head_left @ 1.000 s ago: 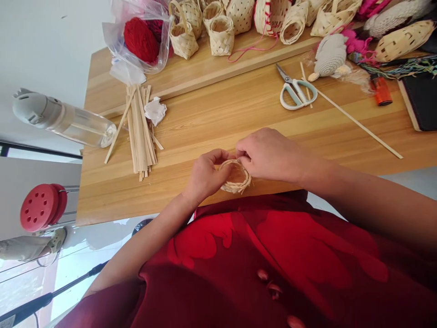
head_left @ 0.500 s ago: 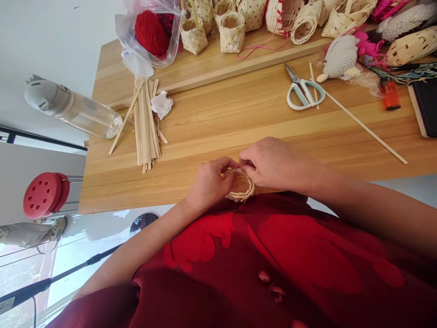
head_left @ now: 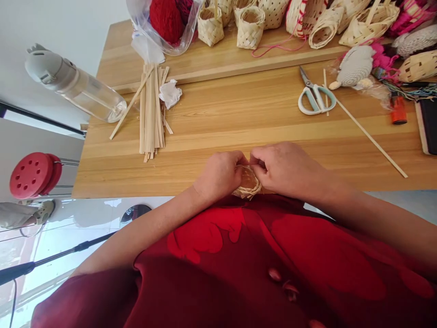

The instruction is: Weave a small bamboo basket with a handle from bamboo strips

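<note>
So we had the small woven basket (head_left: 249, 178) at the near edge of the desk (head_left: 211, 134), on our body's side of the fingers (head_left: 240, 158), its mouth roundish (no obvious long axis). Our left hand (head_left: 221, 175) and right hand (head_left: 283, 166) both pinched its far rim, equally near. We couldn't read any brands or labels.

Left edge of the table (head_left: 218, 120): a bottle (head_left: 80, 89). Table's back left: red yarn (head_left: 166, 22), bagged. Table's right end: a black book (head_left: 429, 125). Left of the table: a red stool (head_left: 30, 175).
</note>
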`<state>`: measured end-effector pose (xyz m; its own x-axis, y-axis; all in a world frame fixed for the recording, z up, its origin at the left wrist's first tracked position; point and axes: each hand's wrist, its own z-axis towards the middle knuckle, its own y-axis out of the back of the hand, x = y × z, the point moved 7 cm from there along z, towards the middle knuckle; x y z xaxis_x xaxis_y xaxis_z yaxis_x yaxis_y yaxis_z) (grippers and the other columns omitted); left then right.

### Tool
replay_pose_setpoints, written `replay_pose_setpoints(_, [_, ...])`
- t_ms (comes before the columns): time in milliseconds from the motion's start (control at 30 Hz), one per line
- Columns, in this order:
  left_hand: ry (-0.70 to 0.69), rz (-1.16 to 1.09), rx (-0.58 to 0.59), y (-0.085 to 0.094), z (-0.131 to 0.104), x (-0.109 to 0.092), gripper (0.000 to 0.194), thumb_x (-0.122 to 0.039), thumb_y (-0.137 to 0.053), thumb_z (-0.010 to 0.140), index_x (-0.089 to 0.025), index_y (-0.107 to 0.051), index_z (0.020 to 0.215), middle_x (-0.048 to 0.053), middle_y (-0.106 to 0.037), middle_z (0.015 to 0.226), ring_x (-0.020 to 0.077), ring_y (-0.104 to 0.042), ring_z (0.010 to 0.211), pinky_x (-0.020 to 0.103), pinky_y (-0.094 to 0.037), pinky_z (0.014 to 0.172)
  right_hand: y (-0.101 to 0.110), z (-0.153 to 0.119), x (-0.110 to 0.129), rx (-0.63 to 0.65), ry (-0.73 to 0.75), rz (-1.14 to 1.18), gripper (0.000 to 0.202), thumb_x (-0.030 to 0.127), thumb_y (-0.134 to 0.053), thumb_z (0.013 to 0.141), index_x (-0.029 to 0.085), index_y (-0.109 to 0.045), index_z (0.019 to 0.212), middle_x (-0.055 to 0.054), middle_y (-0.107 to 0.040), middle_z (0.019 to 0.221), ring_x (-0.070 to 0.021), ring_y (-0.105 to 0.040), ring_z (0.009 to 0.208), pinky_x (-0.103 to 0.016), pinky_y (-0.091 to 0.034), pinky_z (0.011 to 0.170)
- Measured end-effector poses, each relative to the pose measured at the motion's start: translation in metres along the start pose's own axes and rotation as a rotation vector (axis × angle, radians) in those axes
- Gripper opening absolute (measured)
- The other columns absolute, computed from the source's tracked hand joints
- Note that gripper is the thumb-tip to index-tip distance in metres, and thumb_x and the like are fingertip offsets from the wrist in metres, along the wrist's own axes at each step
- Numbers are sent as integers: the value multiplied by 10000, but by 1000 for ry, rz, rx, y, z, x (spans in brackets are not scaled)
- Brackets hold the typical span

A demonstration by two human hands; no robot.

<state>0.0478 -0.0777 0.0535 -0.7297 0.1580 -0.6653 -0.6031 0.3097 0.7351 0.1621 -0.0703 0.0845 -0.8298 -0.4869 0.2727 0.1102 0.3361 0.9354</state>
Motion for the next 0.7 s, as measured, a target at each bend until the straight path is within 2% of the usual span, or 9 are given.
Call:
replay_pose_setpoints(267, [29, 178, 81, 2, 1, -7, 265, -132, -551, 863, -191, -787, 967, 60, -809, 929, 241, -747, 883, 329, -556, 814, 0, 0, 2, -4, 9, 15, 267, 207, -479, 901, 200, -745, 873, -92, -754, 787, -222, -638, 689, -330, -297, 613])
replay_pose_setpoints(533, [29, 241, 129, 1, 4, -9, 285, -139, -562, 844, -200, -795, 996, 57, -813, 939, 234, -750, 872, 320, -555, 798, -1, 11, -9, 61, 67, 67, 220, 193, -547, 833, 192, -765, 807, -62, -743, 750, -182, -593, 666, -306, -283, 602])
replay_pose_setpoints(700, [13, 318, 109, -1, 6, -10, 261, -168, -573, 844, -198, -793, 980, 67, -810, 908, 254, -756, 863, 334, -550, 782, -2, 15, -13, 89, 64, 77, 205, 187, -562, 803, 193, -766, 779, -46, -719, 700, -167, -568, 642, -295, -283, 591])
